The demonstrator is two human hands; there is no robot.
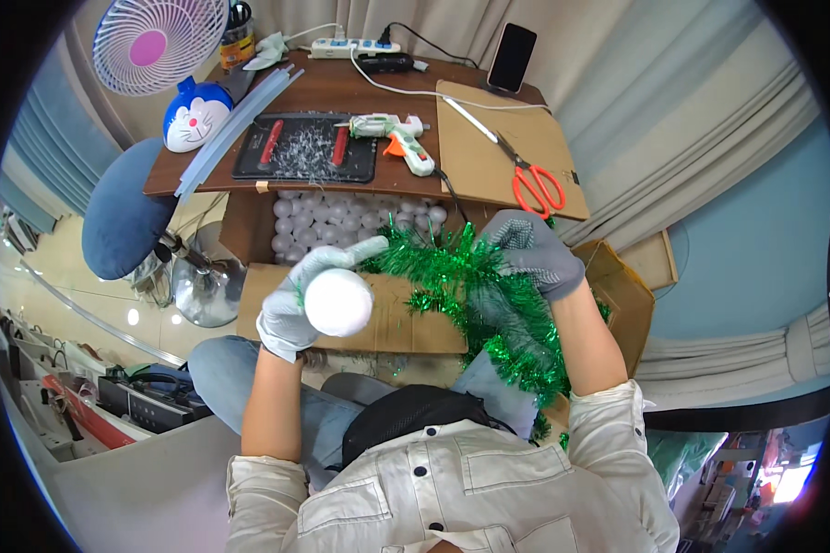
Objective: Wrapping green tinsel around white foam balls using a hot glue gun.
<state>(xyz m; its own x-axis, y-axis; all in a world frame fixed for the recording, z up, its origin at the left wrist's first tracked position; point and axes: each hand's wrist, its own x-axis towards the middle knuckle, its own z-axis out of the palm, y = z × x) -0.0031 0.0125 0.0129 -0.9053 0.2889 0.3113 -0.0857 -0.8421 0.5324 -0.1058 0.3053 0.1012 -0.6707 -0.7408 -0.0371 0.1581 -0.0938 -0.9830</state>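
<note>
My left hand (288, 306), in a pale glove, is closed around a smooth white ball (338, 302) in front of my lap. Its index finger stretches toward the near end of a shiny green tinsel garland (516, 323) and seems to touch it. On the right, my right hand (542, 256), in a grey dotted glove, grips the garland from above. The strand hangs below that hand toward my thigh. Part of the ball and the fingertips behind it are hidden.
On the brown table (318, 89) lie a glue gun (401, 138), orange-handled scissors (530, 180), a black tray (309, 147) with white scraps, and clear glue sticks (235, 129). A box of white balls (332, 221) sits beneath. A fan (194, 115) and a phone (512, 57) stand behind.
</note>
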